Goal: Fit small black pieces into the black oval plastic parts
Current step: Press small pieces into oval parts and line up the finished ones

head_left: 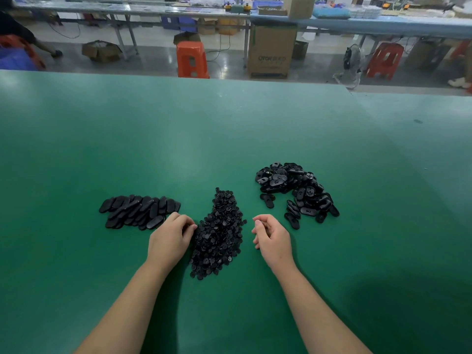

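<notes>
A heap of small black pieces (219, 233) lies on the green table between my hands. Left of it, black oval plastic parts (139, 212) lie in neat overlapping rows, smooth side up. At the right, a loose pile of oval parts (296, 187) lies mostly with the hollow side up. My left hand (169, 240) rests palm down with bent fingers, fingertips touching the heap's left edge; whatever is under them is hidden. My right hand (272, 237) hovers just right of the heap, its fingers loosely curled and nothing visible in it.
The green table (229, 129) stretches far ahead and to both sides. Beyond its far edge are an orange stool (192, 60), a cardboard box (270, 51) and long benches. A person's leg shows at the far left.
</notes>
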Tool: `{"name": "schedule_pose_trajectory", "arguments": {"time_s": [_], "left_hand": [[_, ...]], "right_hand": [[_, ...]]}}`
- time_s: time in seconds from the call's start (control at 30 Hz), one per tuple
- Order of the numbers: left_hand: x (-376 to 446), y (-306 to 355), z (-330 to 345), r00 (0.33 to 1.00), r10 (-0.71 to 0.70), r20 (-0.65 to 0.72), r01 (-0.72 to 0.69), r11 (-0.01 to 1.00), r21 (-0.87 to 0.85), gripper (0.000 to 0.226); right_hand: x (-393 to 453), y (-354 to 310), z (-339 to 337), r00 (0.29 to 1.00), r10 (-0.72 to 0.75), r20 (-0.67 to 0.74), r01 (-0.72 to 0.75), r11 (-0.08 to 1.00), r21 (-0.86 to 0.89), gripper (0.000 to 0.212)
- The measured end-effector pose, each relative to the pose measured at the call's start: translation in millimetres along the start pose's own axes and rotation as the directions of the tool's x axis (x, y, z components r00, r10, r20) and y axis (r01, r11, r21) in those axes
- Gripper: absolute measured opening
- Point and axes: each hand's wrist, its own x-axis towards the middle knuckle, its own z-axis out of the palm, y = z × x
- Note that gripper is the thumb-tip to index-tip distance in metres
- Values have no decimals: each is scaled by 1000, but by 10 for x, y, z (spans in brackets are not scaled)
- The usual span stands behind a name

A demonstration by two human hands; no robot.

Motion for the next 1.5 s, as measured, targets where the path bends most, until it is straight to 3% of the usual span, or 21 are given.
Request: {"name": "schedule_pose_trajectory", "arguments": {"time_s": [0.33,0.63,0.9,1.0,1.1,1.27,1.5], "left_hand": [[143,112,131,992,-113,-58,108,990,-93,9],[84,114,139,987,-121,-106,103,981,-162,13],[79,126,128,990,-112,-83,92,973,-212,15],[84,110,128,992,-99,-81,77,969,-236,16],[98,93,125,992,-98,-80,77,968,-237,15],[122,60,150,992,-90,-85,63,958,-281,5],[128,30,187,989,-106,-105,65,939,-338,19]], "right_hand": [[-4,0,5,1000,2,-5,-2,1000,-17,16],[-24,23,4,1000,7,2,-7,999,-40,18],[70,-83,-136,985,95,141,-95,995,-7,15],[139,-91,-334,999,34,4,-32,968,-250,11],[191,-49,-579,983,-55,-173,-47,846,-531,2],[239,67,-722,981,70,-183,-171,764,-622,26],[259,57,-727,980,102,-173,-186,787,-588,20]]}}
